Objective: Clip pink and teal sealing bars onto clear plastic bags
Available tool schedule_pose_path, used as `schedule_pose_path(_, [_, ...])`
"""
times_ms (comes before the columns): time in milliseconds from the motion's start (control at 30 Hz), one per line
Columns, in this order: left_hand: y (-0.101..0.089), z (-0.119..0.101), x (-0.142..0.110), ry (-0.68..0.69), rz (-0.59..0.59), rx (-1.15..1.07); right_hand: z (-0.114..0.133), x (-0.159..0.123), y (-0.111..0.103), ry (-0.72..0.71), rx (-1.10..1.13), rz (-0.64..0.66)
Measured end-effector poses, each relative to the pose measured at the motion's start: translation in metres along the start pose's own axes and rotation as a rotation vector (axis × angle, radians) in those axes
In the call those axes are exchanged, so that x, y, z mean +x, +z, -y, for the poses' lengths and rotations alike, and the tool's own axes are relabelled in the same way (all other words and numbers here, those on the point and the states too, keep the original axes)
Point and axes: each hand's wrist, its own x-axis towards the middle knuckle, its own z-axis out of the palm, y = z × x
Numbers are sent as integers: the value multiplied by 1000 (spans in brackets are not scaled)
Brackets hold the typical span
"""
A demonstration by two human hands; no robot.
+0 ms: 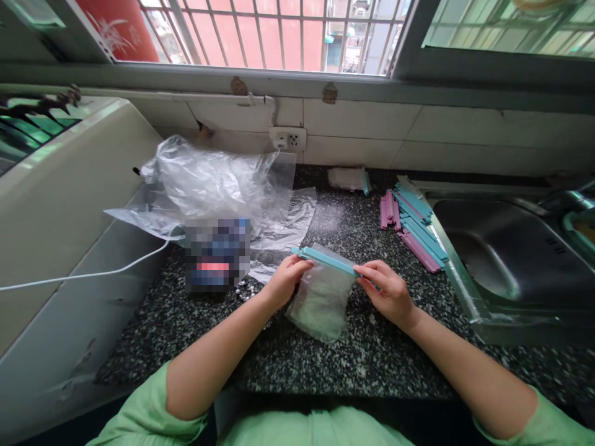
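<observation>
A blue bag sealing clip (329, 260) runs across the top of a clear plastic bag (323, 303) above the dark speckled counter (372, 365). My left hand (284, 282) pinches the clip's left end, with the thumb over the bag's upper corner. At the clip's right end, my right hand (385, 288) holds on between thumb and fingers. Whether the clip is fully snapped closed is too small to make out. Several loose blue clips (421, 229) and pink clips (389, 209) lie in a pile to the right, beside the sink.
A heap of clear plastic bags (209, 179) spreads over the counter's left side, behind a blurred-out item (217, 255). A small clipped bag (346, 178) lies near the wall. The steel sink (453, 272) is on the right; a white cable (93, 277) crosses at left.
</observation>
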Motion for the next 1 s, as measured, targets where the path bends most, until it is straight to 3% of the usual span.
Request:
schedule_pose_path(333, [-7,-14,2,122,59,141,-2,-1,0,34,-28,12])
schedule_pose_path(500, [-9,-15,3,223,32,227,-3,-2,0,28,-49,30])
schedule_pose_path(733, [-10,-15,5,246,10,245,-1,0,-1,66,7,25])
schedule_pose_path(900, [-9,-17,4,250,76,220,1,1,0,323,210,44])
schedule_pose_path(1000, [-6,-18,0,227,136,247,2,2,0,478,338,180])
